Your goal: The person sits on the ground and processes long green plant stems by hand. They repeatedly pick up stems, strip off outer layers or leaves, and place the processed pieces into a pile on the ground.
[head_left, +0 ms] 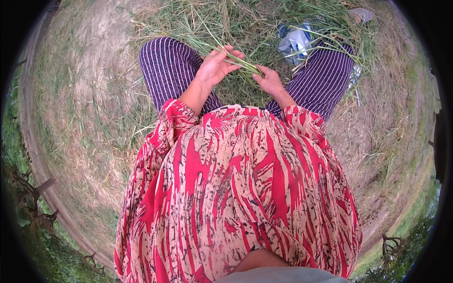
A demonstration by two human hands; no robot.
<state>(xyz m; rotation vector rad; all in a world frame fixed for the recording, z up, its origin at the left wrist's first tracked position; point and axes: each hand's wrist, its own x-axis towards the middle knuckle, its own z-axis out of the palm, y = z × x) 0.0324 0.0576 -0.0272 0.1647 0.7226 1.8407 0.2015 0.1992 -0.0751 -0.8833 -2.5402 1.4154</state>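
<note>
A thin bunch of long green grass stalks (244,63) slants between my two hands, above my lap. Toward its upper-left part my left hand (213,70) grips it, palm turned up, with the thumb laid over the stalks. At the lower-right end my right hand (271,81) pinches the bunch between thumb and fingers. The loose leafy ends fan out past my left hand, over the striped knee. Beneath and beyond both hands lies a heap of cut grass (226,23).
Crumpled white-and-blue plastic (296,42) lies in the grass by my right knee. A sandal or shoe (362,15) shows at the far right. Dry ground (94,94) strewn with straw surrounds me. Bare branches (35,195) and green growth edge the view.
</note>
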